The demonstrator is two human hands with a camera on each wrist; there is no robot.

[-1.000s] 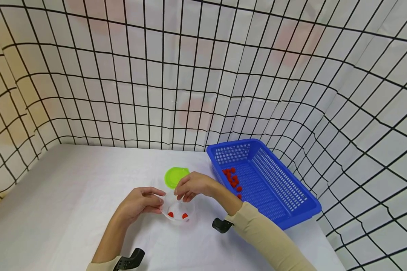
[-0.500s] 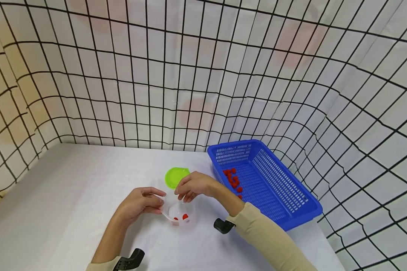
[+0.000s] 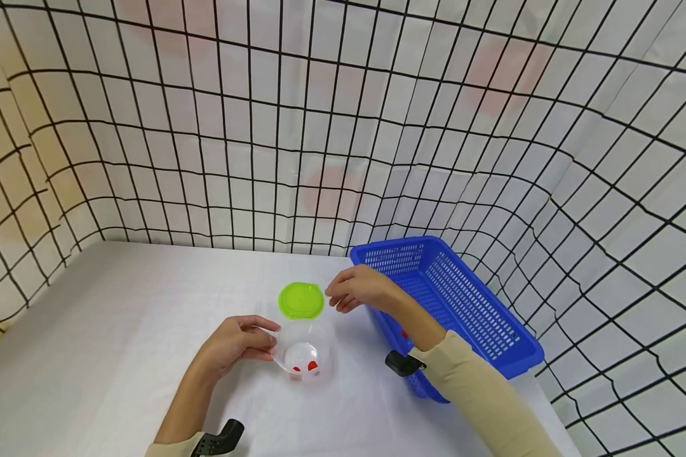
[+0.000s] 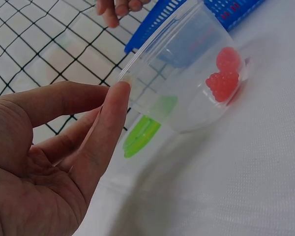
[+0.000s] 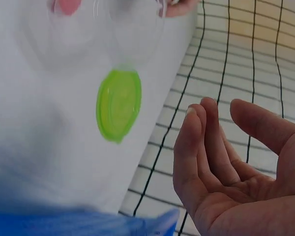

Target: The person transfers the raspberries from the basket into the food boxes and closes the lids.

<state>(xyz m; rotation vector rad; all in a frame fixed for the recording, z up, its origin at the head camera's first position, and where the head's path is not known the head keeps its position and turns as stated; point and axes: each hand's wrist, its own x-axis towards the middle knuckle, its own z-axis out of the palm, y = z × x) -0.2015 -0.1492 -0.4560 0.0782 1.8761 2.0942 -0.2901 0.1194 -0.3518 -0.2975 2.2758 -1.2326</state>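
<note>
My left hand (image 3: 234,348) pinches the rim of a clear plastic bowl (image 4: 174,81) between thumb and fingers. The bowl stands on the white cloth, with two red raspberry-like pieces (image 4: 224,84) low inside it. My right hand (image 3: 366,292) hovers between the bright green lid (image 3: 301,301) and the blue basket (image 3: 471,289). Its fingers are loosely bent, with a gap between thumb and fingertips and nothing held, as the right wrist view shows. The lid lies flat just beyond the bowl. My right hand and forearm hide most of the red pieces in the basket.
Black wire mesh (image 3: 251,158) backed by white sheeting rises behind the table and along both sides. The perforated basket stands at the right, close to the mesh. White cloth (image 3: 120,317) covers the tabletop.
My right hand has left the space above the bowl and moved right and back toward the basket. One red piece shifted inside the bowl. My left hand has kept its grip.
</note>
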